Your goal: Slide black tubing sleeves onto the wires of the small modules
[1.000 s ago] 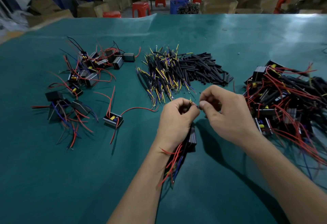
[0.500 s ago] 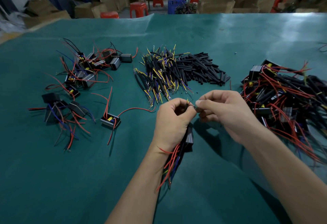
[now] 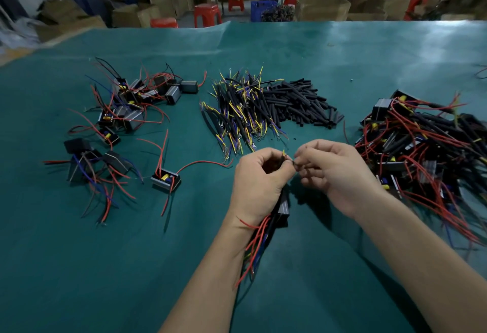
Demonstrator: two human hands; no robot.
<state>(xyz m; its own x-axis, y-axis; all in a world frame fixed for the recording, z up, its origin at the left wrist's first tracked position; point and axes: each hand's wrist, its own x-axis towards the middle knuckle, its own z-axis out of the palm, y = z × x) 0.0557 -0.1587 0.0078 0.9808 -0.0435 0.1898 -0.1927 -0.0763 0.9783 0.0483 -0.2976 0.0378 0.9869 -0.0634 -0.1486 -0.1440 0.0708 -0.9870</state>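
No legible text, label, brand, number or sign appears on any surface; the small black modules and the cardboard boxes in the background are too blurred or too small to show readable markings.

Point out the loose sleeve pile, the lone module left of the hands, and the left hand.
Sleeve pile (image 3: 300,103): head view, middle of heap.
Lone module (image 3: 166,180): head view, top face.
Left hand (image 3: 259,182): head view, back of hand.

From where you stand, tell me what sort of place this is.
Probably a small electronics assembly workshop: piles of wired modules and black tubing sleeves on a green work table, with cardboard boxes stacked behind.
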